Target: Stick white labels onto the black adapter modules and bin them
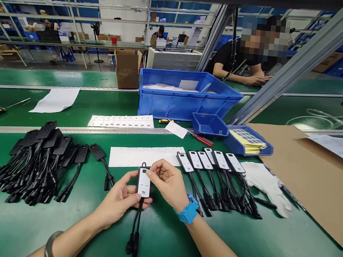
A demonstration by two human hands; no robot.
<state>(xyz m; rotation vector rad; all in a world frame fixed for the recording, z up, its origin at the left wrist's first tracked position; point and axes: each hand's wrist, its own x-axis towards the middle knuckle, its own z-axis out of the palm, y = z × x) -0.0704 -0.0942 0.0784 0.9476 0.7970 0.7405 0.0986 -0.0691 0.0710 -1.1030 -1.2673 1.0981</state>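
My left hand point(121, 199) holds a small black device point(144, 185) with a white front label upright above the green table. Two black cables with connectors hang from its lower end. My right hand point(165, 179), with a blue wrist strap, has thumb and index finger pinched at the label's top right corner, near the small dark window. To the left lies a heap of black devices with cables point(44, 155), and a single unlabelled one point(97, 152) rests nearer. Several devices with white labels point(208, 160) lie in a row at the right.
Behind the hands are a white strip point(125, 156), a sticker sheet point(121, 121), a large blue bin point(186, 105), small blue trays point(210, 124) and screwdrivers point(203, 140). A white glove point(268, 187) and cardboard point(308, 181) lie right. A person sits across the bench.
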